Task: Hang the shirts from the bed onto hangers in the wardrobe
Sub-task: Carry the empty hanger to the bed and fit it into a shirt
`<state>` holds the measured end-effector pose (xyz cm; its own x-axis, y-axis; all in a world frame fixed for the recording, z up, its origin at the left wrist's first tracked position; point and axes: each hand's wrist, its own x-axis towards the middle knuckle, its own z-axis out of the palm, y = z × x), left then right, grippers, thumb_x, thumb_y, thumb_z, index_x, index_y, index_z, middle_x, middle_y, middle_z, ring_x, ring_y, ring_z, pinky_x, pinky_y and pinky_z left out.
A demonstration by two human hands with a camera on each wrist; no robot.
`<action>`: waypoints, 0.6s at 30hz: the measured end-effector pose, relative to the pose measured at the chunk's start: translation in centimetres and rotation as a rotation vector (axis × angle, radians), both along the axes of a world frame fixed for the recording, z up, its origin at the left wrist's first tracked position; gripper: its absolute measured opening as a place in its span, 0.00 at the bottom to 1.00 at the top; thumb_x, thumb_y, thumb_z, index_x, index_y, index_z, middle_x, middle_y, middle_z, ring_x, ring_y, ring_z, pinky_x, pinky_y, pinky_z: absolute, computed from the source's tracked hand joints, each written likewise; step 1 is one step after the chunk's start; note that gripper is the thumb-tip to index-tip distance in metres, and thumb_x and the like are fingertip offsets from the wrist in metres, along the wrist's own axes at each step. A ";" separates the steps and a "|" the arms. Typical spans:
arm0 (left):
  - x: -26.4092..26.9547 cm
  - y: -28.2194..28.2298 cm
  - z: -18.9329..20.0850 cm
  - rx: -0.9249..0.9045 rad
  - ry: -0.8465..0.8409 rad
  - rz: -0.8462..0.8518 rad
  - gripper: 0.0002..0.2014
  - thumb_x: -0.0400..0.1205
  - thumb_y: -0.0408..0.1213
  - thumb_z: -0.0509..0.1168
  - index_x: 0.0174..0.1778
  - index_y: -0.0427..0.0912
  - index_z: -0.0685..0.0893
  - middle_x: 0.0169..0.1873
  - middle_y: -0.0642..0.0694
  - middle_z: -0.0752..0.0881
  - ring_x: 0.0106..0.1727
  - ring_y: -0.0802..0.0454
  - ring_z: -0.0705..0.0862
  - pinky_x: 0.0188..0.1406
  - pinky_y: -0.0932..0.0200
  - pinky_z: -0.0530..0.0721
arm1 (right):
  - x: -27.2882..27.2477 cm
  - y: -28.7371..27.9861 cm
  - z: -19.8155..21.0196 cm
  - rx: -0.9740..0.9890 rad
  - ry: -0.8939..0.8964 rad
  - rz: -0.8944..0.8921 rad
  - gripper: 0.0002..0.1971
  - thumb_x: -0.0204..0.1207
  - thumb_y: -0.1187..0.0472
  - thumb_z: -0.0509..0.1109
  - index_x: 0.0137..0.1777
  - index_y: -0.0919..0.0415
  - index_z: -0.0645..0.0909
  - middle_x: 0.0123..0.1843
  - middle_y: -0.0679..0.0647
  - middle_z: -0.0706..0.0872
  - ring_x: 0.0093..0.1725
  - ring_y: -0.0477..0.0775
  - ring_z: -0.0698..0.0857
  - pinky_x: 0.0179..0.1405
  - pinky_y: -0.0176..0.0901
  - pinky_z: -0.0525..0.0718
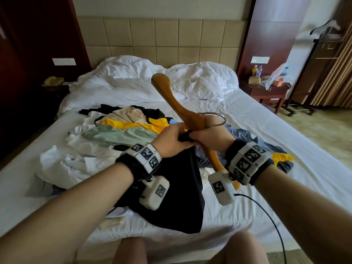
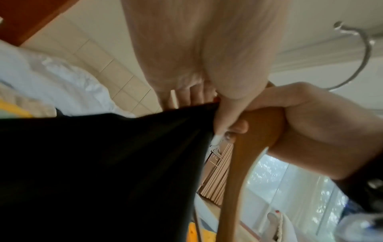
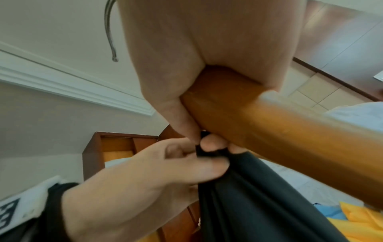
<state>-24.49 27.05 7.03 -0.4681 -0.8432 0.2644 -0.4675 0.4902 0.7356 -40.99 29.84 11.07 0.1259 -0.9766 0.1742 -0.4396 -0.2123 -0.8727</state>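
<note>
We see the wooden hanger point(image 1: 172, 103) held up over the bed point(image 1: 247, 115), tilted, with one end pointing up toward the pillows point(image 1: 200, 80) and the other end down by the right wrist. Its metal hook point(image 1: 219, 119) sticks out to the right of the hanger.

The right hand point(image 1: 211, 137) is wrapped tight around the middle of the hanger. Its fingertips also touch the top edge of the black shirt point(image 1: 182, 187).

The left hand point(image 1: 171, 140) is just left of the hanger, touching the right hand. Its thumb and fingers point(image 3: 209, 144) pinch the bunched top edge of the black shirt. The shirt hangs down from both hands, just left of the hanger's lower end, and its bottom rests on the bed.

Behind the hanger and to its left, a pile of shirts point(image 1: 122, 128) lies on the bed: yellow, pale green, beige, white and black ones. A blue-grey shirt point(image 1: 245, 138) lies on the bed under the hanger.

Far right of the hanger stands a small wooden night table point(image 1: 268, 92) with bottles on it.
</note>
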 end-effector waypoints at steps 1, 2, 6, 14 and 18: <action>-0.4 -0.1 0.1 -0.028 -0.017 0.014 0.12 0.74 0.43 0.74 0.53 0.52 0.87 0.50 0.45 0.91 0.56 0.49 0.88 0.56 0.51 0.83 | 0.1 0.0 -0.2 -0.004 -0.020 0.011 0.12 0.66 0.74 0.72 0.39 0.55 0.83 0.29 0.55 0.86 0.29 0.56 0.84 0.33 0.49 0.84; -0.5 -0.1 0.1 -0.059 -0.045 0.032 0.05 0.77 0.40 0.72 0.48 0.52 0.88 0.47 0.45 0.92 0.53 0.49 0.89 0.52 0.52 0.83 | 0.0 0.1 -0.4 0.001 -0.033 0.022 0.11 0.66 0.74 0.72 0.39 0.56 0.82 0.29 0.57 0.85 0.29 0.57 0.84 0.32 0.50 0.84; 0.6 -0.1 -0.1 -0.075 -0.044 0.033 0.06 0.81 0.39 0.70 0.49 0.50 0.92 0.45 0.50 0.93 0.50 0.55 0.90 0.54 0.51 0.86 | -1.1 0.3 -1.3 0.026 -0.108 -0.017 0.09 0.69 0.76 0.73 0.41 0.61 0.81 0.30 0.59 0.84 0.28 0.57 0.84 0.31 0.52 0.85; 1.2 1.2 2.6 -0.045 0.282 0.188 0.03 0.77 0.37 0.77 0.39 0.50 0.91 0.39 0.53 0.92 0.44 0.62 0.88 0.55 0.66 0.82 | -0.3 0.7 -2.3 0.215 -0.295 0.082 0.07 0.74 0.74 0.74 0.50 0.67 0.84 0.29 0.61 0.84 0.25 0.55 0.82 0.27 0.43 0.83; 1.2 1.6 5.7 -0.034 0.411 0.204 0.02 0.78 0.38 0.75 0.40 0.46 0.89 0.32 0.51 0.90 0.34 0.64 0.85 0.44 0.71 0.81 | 1.2 0.6 -2.1 0.219 -0.237 0.104 0.07 0.74 0.74 0.75 0.50 0.67 0.84 0.31 0.61 0.85 0.27 0.55 0.83 0.22 0.38 0.81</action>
